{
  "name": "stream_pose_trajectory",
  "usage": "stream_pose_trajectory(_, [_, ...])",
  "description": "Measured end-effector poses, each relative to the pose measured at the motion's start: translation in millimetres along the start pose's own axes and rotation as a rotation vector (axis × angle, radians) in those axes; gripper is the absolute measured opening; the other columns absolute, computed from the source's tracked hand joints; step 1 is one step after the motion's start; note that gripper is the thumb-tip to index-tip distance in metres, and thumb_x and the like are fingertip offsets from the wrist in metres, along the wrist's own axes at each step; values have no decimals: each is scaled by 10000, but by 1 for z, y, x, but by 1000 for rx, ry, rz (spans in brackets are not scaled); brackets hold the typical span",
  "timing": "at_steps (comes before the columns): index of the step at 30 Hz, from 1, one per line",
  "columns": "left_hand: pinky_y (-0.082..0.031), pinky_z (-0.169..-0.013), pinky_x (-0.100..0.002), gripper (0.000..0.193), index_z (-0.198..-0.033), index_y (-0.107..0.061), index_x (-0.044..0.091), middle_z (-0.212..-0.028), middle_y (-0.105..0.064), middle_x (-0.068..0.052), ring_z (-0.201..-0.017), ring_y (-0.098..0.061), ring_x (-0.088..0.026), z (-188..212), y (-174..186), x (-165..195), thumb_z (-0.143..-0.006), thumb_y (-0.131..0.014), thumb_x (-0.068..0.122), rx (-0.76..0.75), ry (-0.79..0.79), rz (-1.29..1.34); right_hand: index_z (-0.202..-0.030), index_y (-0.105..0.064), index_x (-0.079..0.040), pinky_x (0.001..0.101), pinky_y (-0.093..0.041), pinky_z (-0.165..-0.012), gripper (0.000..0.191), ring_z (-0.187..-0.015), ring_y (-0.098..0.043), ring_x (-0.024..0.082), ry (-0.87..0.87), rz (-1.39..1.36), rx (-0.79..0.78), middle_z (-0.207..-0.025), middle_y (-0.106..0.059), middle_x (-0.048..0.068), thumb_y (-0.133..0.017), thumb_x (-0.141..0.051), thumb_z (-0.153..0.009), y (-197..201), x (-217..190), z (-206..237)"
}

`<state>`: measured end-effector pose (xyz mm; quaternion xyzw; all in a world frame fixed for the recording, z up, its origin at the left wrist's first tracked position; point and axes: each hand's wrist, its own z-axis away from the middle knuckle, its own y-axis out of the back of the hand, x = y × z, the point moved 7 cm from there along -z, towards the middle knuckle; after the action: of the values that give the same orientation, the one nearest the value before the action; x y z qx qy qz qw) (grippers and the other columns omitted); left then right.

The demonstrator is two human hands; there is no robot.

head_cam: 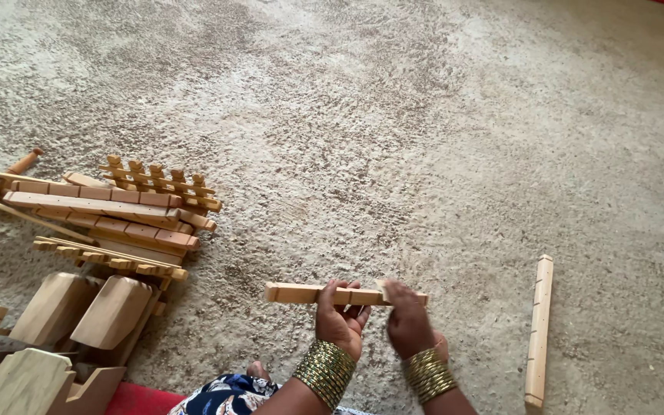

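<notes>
While your left hand (337, 316) and right hand (407, 317) clasp notched wooden bar (309, 293), fingers closed around it, bar sits level above carpet (424, 138). Second bar (539, 330) lies right of it; wood pile (109, 223) left.

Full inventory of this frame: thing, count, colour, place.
Notched wooden bar: one, light tan, held level in both hands, low centre.
Wooden strip: one, pale tan, lying alone on the carpet at right.
Pile of wooden parts: many, count unclear, tan to brown, on the carpet at left.
Rounded wooden blocks: several, pale tan, bottom left.
Carpet: one, beige, shaggy, fills the view.
Bangles: a gold stack on each wrist.
Left hand: grip closed around the bar.
Right hand: grip closed on the bar's right end.
</notes>
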<state>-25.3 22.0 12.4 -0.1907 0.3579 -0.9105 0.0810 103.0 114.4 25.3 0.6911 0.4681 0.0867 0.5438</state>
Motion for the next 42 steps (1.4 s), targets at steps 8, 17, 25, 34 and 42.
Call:
stream_pose_trajectory(8, [-578,-930,-459,271,-1018,-616,101,-1125,-698,-133,-1107,-648,-277,4,-5,3,-901,-575,341,-90,-36,-23,-1242,-663,-82,427,-457,-1171,363,-1301,-601,294,-99,115,5,-1282,-699,138,-469,34,-958,-3,17,0])
stream_pose_trajectory(17, [-551,-831,-372,258,-1080,-654,126,-1038,-668,-59,-959,-631,-202,-1,5,1,-880,-694,285,47,-75,-180,-1289,-614,-35,494,-471,-1069,373,-1223,-629,332,239,47,19,-1271,-684,187,-568,-53,-919,14,-73,-2])
stream_pose_trajectory(25, [-572,-851,-389,215,-1059,-616,87,-973,-697,-85,-953,-667,-225,5,-8,15,-926,-604,255,-9,-47,-71,-1231,-672,-70,460,-483,-1115,303,-1183,-677,298,-67,228,37,-1216,-718,151,-463,-73,-1012,20,5,-5])
stream_pose_trajectory(34, [-567,-856,-387,179,-1066,-588,119,-1010,-734,-79,-973,-668,-217,-4,-6,10,-889,-568,117,-73,-100,-61,-1238,-654,-35,440,-464,-1111,313,-1171,-680,296,47,98,16,-1220,-711,167,-431,-39,-1018,9,-12,-2])
stream_pose_trajectory(42, [-578,-875,-353,194,-1077,-593,113,-1022,-636,-80,-945,-654,-183,-14,1,7,-887,-578,80,-11,-112,-163,-1241,-667,-69,557,-331,-1171,372,-1283,-592,296,35,127,-24,-1255,-709,140,-425,-45,-959,12,-31,-6])
